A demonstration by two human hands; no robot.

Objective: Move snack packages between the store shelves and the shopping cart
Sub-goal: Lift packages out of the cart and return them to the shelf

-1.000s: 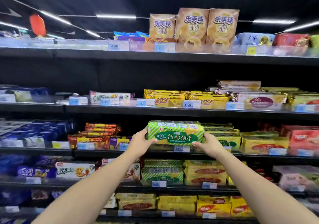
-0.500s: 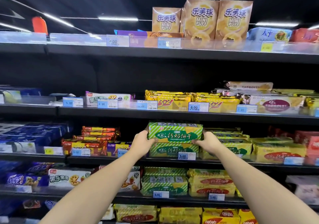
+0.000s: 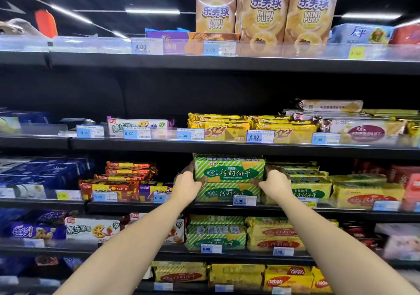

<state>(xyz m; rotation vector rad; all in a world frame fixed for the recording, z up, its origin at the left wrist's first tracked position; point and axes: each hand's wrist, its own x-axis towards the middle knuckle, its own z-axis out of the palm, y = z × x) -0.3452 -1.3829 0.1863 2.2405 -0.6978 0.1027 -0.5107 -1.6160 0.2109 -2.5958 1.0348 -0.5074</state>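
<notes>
Firmly, the person held a green striped biscuit package point(image 3: 229, 169) by its two short ends: the left hand point(image 3: 186, 186) gripped the left end and the right hand point(image 3: 275, 182) gripped the right end, with fingers curled around it. The package was at the front of the third shelf point(image 3: 136, 206) from the top, directly above a second green package point(image 3: 227, 193); whether the two touched could not be told.

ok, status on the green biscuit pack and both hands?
Left hand and right hand grip the green biscuit pack by its ends. Pack directly above a matching pack on the shelf, contact unclear. Nothing blocking.
</notes>
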